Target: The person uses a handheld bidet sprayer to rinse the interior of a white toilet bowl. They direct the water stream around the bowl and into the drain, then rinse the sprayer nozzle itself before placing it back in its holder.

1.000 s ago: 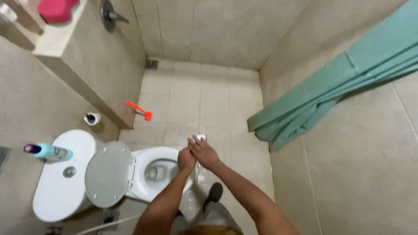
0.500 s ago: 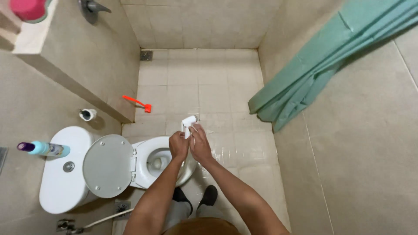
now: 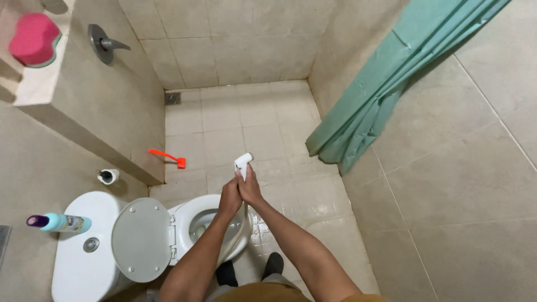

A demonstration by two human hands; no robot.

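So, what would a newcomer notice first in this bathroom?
Both hands, left hand and right hand, clasp a white spray nozzle above the open toilet bowl. A green shower curtain hangs at the right, and a pink sponge sits on the ledge at upper left.

Even soft light, wide-angle edge distortion

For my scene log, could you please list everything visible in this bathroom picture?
white handheld sprayer: one, white, gripped above the toilet rim
white ceramic toilet: one, lid raised, lower left
white cistern: one, behind the lid
light blue bottle with purple cap: one, lying on the cistern
orange-red brush: one, on the floor tiles
green shower curtain: one, bunched at right
pink sponge: one, on the ledge
metal wall handle: one, grey
left hand, right hand: together on the sprayer
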